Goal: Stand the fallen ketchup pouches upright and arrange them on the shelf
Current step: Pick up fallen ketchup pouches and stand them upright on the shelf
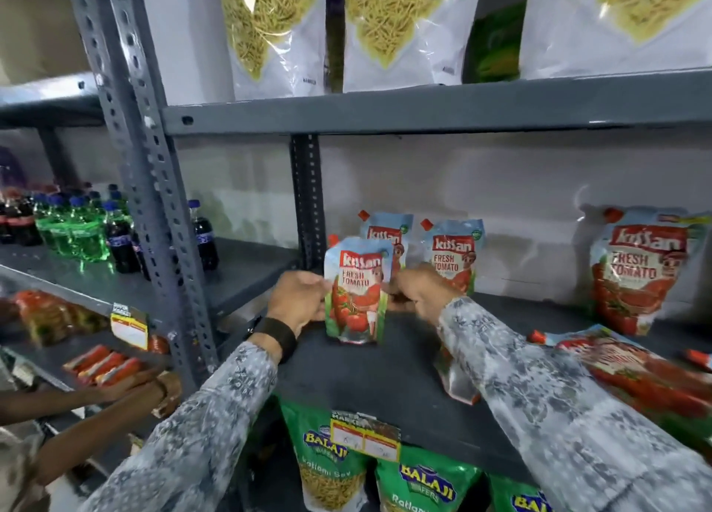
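hands frame one ketchup pouch point(357, 292) from both sides: the left hand point(298, 299) presses its left edge, the right hand point(418, 290) its right edge, fingers curled in a light pinch rather than a full clench. the pouch stands upright on its base on the grey shelf point(416, 396), label facing near, probably so it sits square in front of those behind it. just behind stand two more upright pouches, one point(385, 234) directly behind and another point(452, 257) to its right, forming a back row against the wall. gripping at both edges looks like a way to steady a soft, bottom-heavy pack while its base settles flat. far right, a larger pouch point(635, 276) stands upright, and in front of it fallen pouches point(632, 373) lie flat, well apart from the held one. another pouch point(456, 380) lies partly hidden under the right sleeve. those look like what remains. a second person's hand point(127, 386) works the lower left shelf.
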